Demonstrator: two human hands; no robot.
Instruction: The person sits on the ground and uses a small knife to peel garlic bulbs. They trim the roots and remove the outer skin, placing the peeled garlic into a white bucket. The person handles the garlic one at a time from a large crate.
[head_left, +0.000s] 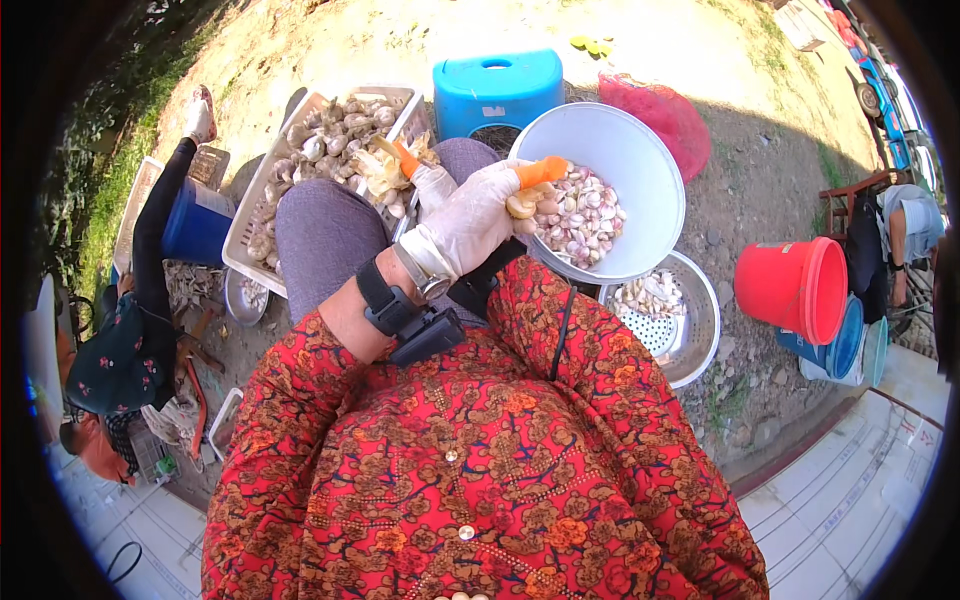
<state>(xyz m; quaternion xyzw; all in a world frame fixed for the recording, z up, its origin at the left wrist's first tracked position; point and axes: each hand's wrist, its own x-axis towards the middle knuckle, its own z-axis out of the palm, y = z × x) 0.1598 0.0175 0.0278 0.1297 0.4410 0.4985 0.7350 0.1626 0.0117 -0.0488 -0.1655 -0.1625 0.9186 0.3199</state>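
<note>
My left hand (476, 214), in a whitish glove with an orange fingertip cover, reaches across to the right. It holds garlic cloves (525, 208) with some yellowish skin at the rim of a white bucket (637, 150). Loose pinkish garlic cloves (589, 217) lie inside that bucket. Behind the left wrist, my right hand (433, 186) crosses towards the left, partly hidden. It grips dry garlic husks (379, 172) over the edge of a white plastic crate (247, 251). Whole garlic bulbs (330, 139) fill much of this crate.
A blue plastic stool (499, 86) stands ahead, beside a red mesh bag (664, 124). Right of my body, a perforated metal basin (701, 341) holds more garlic. Red (787, 289) and blue buckets stand farther right. Other people sit at left (112, 360) and right (911, 217).
</note>
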